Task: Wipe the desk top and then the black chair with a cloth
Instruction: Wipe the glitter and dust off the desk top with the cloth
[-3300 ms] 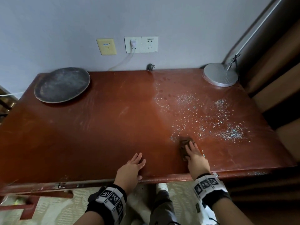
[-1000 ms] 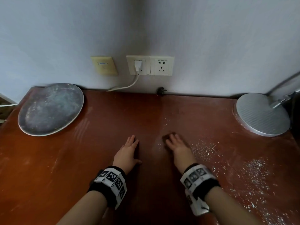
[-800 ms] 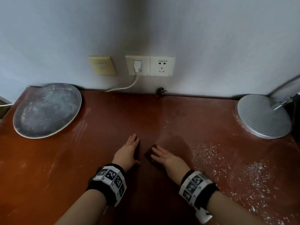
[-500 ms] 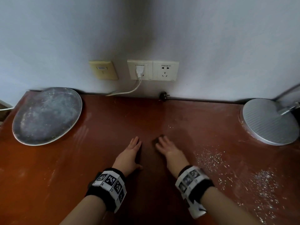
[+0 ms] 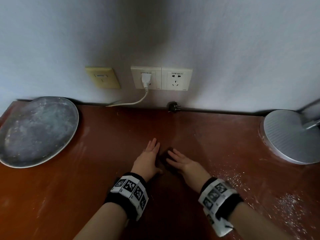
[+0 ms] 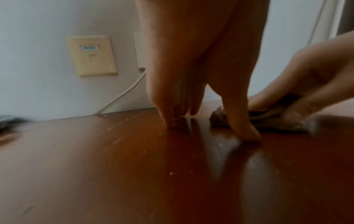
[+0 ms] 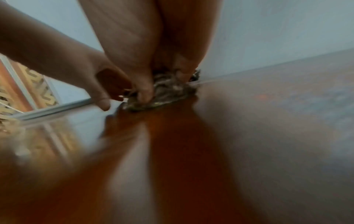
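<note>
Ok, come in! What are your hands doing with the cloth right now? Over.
Right hand pressing the cloth flat on the desk top. Left hand flat beside it, holding nothing. White specks still on the right; nothing blocking.

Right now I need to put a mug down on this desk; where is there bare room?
Bare wood lies between the round tray and the left hand. The right side is gritty between the right hand and lamp base.

My reddish-brown wooden surface [image 5: 86, 196] was flecked with white specks [image 5: 287, 203]; the crumpled cloth [image 6: 268, 119] was grey-brown, the round metal tray [image 5: 36, 130] mottled grey, my wristbands [image 5: 131, 189] black-and-white checked.
</note>
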